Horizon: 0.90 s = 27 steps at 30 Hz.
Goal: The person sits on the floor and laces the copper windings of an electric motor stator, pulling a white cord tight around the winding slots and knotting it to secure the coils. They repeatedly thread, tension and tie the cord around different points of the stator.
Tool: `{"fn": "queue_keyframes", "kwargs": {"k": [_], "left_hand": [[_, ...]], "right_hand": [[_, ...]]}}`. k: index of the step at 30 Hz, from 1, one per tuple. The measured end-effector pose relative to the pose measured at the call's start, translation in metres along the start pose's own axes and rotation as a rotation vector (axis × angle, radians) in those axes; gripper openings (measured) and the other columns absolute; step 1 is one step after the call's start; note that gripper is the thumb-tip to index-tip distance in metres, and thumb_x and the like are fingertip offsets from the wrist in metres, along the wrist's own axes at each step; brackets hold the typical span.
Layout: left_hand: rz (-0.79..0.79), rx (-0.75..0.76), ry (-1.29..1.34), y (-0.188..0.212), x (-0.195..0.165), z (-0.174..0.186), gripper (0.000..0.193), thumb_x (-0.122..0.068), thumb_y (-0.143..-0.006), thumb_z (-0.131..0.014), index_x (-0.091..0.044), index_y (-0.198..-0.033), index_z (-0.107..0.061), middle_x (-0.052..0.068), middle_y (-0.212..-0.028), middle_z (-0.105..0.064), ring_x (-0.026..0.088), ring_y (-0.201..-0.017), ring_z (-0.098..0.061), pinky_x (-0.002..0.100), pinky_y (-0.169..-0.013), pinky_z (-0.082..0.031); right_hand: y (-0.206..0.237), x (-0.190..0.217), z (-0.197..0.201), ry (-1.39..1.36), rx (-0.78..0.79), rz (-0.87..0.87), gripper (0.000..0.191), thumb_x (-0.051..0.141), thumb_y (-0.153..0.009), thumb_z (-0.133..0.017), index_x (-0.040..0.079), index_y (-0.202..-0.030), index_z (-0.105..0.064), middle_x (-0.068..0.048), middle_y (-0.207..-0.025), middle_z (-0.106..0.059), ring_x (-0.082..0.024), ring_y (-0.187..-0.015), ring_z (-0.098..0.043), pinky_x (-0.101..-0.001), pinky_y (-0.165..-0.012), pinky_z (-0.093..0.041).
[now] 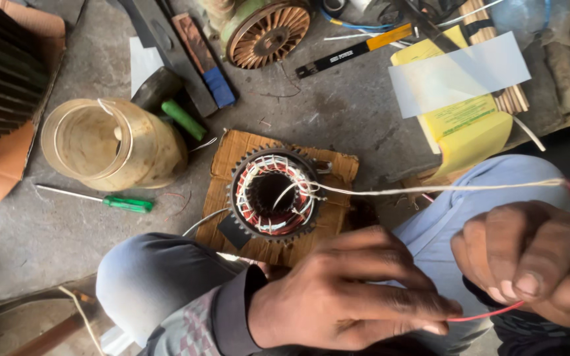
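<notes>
Head view: person seated on the floor, knees up, hands low in the foreground.
Motor stator: sits bore-up on a cardboard scrap on the concrete floor, up and left of both hands, just past the knees.
White string: runs taut from the stator's windings rightward to the right hand, long axis nearly level, rising slightly to the right.
Right hand: fingers curled shut, gripping the string's far end along with a red wire.
Left hand: fingers stretched out flat and together, tips touching the red wire; whether it is pinching it, cannot tell.
Nearer hand: left is nearer the stator.
Nearby: yellowed plastic jar lying on its side, green-handled screwdriver, finned copper rotor, yellow paper.
</notes>
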State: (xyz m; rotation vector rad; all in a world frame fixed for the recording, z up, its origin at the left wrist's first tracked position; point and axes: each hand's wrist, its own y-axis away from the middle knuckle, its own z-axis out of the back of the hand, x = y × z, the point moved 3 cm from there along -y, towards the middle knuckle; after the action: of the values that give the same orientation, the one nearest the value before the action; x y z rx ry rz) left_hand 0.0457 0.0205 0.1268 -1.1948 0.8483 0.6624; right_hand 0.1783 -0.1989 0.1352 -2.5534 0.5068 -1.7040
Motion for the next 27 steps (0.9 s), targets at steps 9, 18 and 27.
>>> {"fn": "queue_keyframes", "kwargs": {"k": [9, 18, 27], "left_hand": [[0.006, 0.038, -0.057, 0.001, 0.009, -0.008, 0.019, -0.01, -0.099, -0.079, -0.016, -0.117, -0.076, -0.003, -0.091, -0.064, 0.017, -0.084, -0.056, 0.03, -0.075, -0.041], [0.089, -0.118, -0.331, 0.001, 0.022, 0.039, 0.058, -0.036, -0.084, -0.081, -0.008, -0.132, -0.065, 0.008, -0.111, -0.066, 0.026, -0.099, -0.062, 0.039, -0.087, -0.052], [0.346, 0.038, -0.635, 0.019, 0.049, 0.053, 0.018, -0.02, -0.09, -0.073, -0.015, -0.108, -0.076, 0.004, -0.1, -0.069, 0.026, -0.084, -0.071, 0.038, -0.068, -0.056]], "right_hand": [[0.004, 0.004, -0.006, -0.02, -0.052, 0.011, 0.025, 0.023, -0.108, -0.06, 0.001, -0.112, -0.071, -0.01, -0.097, -0.063, -0.018, -0.075, -0.065, -0.0337, -0.062, -0.056], [0.031, -0.035, 0.002, 0.262, -0.352, 0.182, 0.02, 0.019, -0.098, -0.07, 0.0, -0.092, -0.068, -0.009, -0.08, -0.072, -0.019, -0.066, -0.06, -0.0314, -0.052, -0.058], [0.04, -0.065, 0.049, -0.277, 0.499, 0.112, 0.04, 0.003, -0.109, -0.045, -0.005, -0.073, -0.06, -0.017, -0.07, -0.067, -0.03, -0.06, -0.071, -0.0391, -0.05, -0.063]]}}
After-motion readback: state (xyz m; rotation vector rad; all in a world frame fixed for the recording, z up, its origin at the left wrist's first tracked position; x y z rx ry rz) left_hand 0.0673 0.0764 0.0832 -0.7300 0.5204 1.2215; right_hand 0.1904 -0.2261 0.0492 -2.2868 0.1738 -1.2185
